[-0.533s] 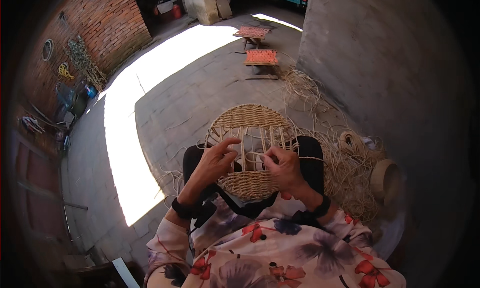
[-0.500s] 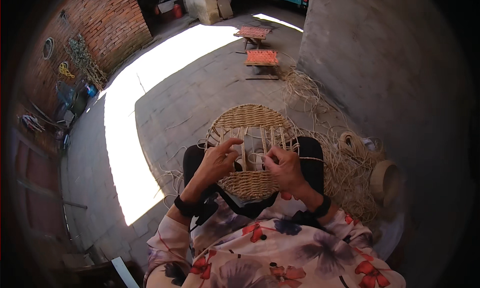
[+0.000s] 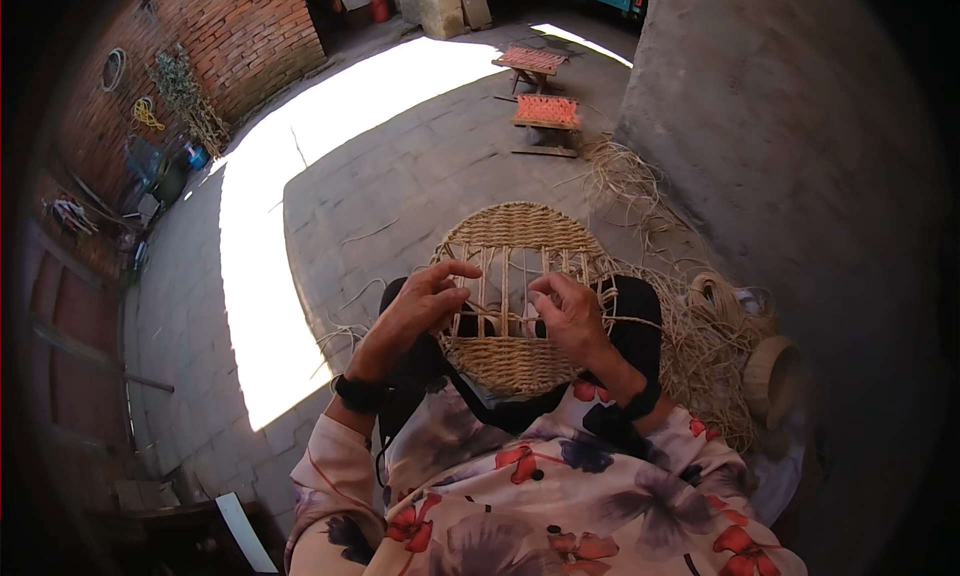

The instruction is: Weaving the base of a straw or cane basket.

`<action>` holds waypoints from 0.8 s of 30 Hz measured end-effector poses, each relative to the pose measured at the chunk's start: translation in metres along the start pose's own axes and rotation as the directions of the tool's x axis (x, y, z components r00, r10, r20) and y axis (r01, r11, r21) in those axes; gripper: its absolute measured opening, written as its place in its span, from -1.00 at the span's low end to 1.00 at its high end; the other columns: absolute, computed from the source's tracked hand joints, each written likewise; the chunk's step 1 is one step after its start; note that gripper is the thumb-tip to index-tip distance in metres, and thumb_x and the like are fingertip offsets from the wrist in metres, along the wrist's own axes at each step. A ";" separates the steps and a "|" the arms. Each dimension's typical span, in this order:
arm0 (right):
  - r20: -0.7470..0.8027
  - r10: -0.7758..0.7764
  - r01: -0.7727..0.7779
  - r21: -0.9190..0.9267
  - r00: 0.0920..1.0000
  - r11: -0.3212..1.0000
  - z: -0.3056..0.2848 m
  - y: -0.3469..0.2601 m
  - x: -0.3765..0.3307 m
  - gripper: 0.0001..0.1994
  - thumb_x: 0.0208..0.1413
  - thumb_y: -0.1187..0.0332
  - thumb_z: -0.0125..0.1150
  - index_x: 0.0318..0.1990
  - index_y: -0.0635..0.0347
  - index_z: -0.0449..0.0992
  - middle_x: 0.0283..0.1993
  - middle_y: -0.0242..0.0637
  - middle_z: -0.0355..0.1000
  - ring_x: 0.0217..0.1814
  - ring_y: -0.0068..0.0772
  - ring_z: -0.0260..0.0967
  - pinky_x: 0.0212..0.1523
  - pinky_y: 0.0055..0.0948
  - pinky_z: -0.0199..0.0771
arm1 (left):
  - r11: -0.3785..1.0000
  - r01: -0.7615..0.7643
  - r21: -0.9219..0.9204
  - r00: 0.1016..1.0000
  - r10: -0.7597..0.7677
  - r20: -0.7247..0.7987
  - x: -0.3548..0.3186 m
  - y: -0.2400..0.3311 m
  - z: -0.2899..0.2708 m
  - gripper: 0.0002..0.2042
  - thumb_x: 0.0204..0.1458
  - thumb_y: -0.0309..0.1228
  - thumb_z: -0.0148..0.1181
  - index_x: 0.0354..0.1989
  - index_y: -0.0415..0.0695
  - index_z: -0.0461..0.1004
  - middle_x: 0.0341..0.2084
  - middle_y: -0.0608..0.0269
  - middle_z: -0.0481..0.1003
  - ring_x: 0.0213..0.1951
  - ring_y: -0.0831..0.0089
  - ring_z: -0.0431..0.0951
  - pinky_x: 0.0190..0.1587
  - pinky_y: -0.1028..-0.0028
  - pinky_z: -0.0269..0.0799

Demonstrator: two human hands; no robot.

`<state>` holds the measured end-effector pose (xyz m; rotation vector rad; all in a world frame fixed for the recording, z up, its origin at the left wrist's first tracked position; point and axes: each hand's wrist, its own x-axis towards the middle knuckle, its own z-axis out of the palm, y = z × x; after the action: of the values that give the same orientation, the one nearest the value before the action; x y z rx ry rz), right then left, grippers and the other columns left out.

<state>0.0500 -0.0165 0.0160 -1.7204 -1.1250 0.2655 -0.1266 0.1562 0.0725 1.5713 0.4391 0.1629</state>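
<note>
On my lap lies a round woven straw piece (image 3: 520, 224), tightly woven at its far and near ends, with bare lengthwise cords (image 3: 504, 281) across the gap between. My left hand (image 3: 420, 301) is over the left of the gap, index finger stretched to the right and thumb apart from it; its lower fingers are partly hidden. Over the right side, my right hand (image 3: 570, 318) has thumb and fingertips pinched together on a thin straw cord. A length of straw cord (image 3: 635, 321) trails to the right beside this hand.
Loose straw cord (image 3: 710, 366) is heaped at my right, with a coil (image 3: 708, 294) and a pale round container (image 3: 772, 376) beside it. Ahead stand two low stools with red woven seats (image 3: 547, 111). A grey wall (image 3: 760, 126) rises on the right.
Both hands have shifted slightly over the gap, and the right hand has risen a little. The whole scene has slid somewhat to the right as the view turned.
</note>
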 end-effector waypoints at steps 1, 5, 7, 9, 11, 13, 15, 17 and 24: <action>0.023 0.009 -0.010 0.030 1.000 1.000 -0.002 -0.005 0.002 -0.86 0.10 0.44 0.24 -0.21 0.27 0.54 -0.33 -0.10 0.50 -0.36 -0.15 0.50 -0.35 -0.28 0.47 | 0.992 -0.005 -0.123 0.998 -0.003 -0.067 -0.011 0.007 -0.010 -0.75 0.20 -0.35 0.12 0.03 -0.10 0.46 -0.47 0.45 0.48 -0.54 0.76 0.26 -0.53 0.67 0.14; 0.165 -0.036 -0.018 0.315 0.986 0.949 0.026 -0.031 0.007 -0.84 0.23 0.40 0.19 -0.10 0.26 0.56 -0.35 -0.22 0.45 -0.41 -0.41 0.44 -0.38 -0.36 0.45 | 0.940 -0.114 -0.321 0.989 0.078 -0.123 -0.036 0.015 -0.015 -0.74 0.18 -0.32 0.20 0.00 -0.08 0.47 -0.46 0.50 0.44 -0.53 0.80 0.26 -0.52 0.76 0.09; 0.276 -0.063 -0.116 0.586 0.959 0.802 0.043 -0.041 0.002 -0.80 0.30 0.37 0.17 -0.04 0.26 0.57 -0.35 -0.28 0.47 -0.41 -0.58 0.39 -0.41 -0.43 0.41 | 0.938 -0.114 -0.327 0.989 0.075 -0.129 -0.035 0.015 -0.010 -0.73 0.18 -0.31 0.21 0.01 -0.09 0.46 -0.45 0.50 0.44 -0.52 0.79 0.27 -0.53 0.75 0.10; 0.217 -0.031 -0.079 0.480 0.976 0.874 0.044 -0.042 -0.004 -0.81 0.29 0.37 0.18 -0.06 0.27 0.57 -0.38 -0.28 0.47 -0.41 -0.60 0.38 -0.42 -0.45 0.38 | 0.947 -0.087 -0.310 0.994 0.064 -0.084 -0.033 0.014 -0.007 -0.72 0.20 -0.33 0.17 0.06 -0.09 0.45 -0.40 0.43 0.49 -0.52 0.74 0.38 -0.53 0.70 0.26; 0.112 0.056 -0.084 0.266 0.992 0.960 0.037 -0.038 -0.010 -0.86 0.24 0.40 0.20 -0.21 0.32 0.56 -0.51 -0.29 0.45 -0.46 -0.63 0.35 -0.45 -0.47 0.33 | 0.994 -0.048 -0.095 0.988 0.033 -0.148 -0.028 0.013 -0.006 -0.67 0.22 -0.34 0.15 0.13 -0.11 0.41 -0.36 0.35 0.52 -0.53 0.68 0.43 -0.56 0.66 0.30; 0.140 0.095 -0.125 0.222 0.986 0.967 0.028 -0.031 -0.015 -0.87 0.21 0.42 0.21 -0.27 0.32 0.53 -0.54 -0.29 0.44 -0.48 -0.61 0.35 -0.46 -0.47 0.33 | 0.965 0.080 0.250 0.976 -0.025 -0.215 -0.021 0.007 -0.007 -0.58 0.23 -0.38 0.07 0.27 -0.11 0.34 -0.33 0.18 0.59 -0.52 0.53 0.59 -0.52 0.55 0.48; 0.157 0.185 -0.205 0.127 0.970 0.970 0.028 -0.025 -0.013 -0.88 0.10 0.44 0.23 -0.38 0.32 0.47 -0.57 -0.22 0.46 -0.53 -0.43 0.42 -0.45 -0.38 0.38 | 0.928 0.129 0.349 0.983 -0.073 -0.168 -0.009 -0.002 -0.010 -0.57 0.17 -0.41 0.09 0.24 -0.10 0.36 -0.33 0.12 0.58 -0.51 0.47 0.60 -0.48 0.48 0.51; 0.167 0.156 -0.168 0.055 0.974 0.984 0.039 -0.021 -0.007 -0.88 0.08 0.44 0.25 -0.37 0.32 0.47 -0.55 -0.17 0.47 -0.51 -0.33 0.46 -0.43 -0.34 0.41 | 0.877 0.169 0.450 0.984 -0.123 -0.130 0.000 -0.014 -0.013 -0.56 0.11 -0.44 0.12 0.21 -0.10 0.38 -0.32 0.05 0.58 -0.51 0.40 0.60 -0.44 0.42 0.53; 0.224 0.094 -0.109 0.056 0.970 0.992 0.061 -0.011 0.000 -0.82 0.04 0.39 0.28 -0.25 0.29 0.50 -0.42 -0.09 0.53 -0.45 -0.17 0.51 -0.37 -0.27 0.48 | 0.300 -0.493 0.817 0.863 0.286 0.416 0.018 -0.027 -0.012 -0.48 -0.07 -0.42 0.28 0.16 -0.01 0.42 -0.52 0.09 0.56 -0.43 0.18 0.65 -0.30 0.27 0.54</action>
<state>0.0055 0.0220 -0.0020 -1.7207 -1.1741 0.5644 -0.1191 0.1740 0.0438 2.7947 -0.1134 0.1462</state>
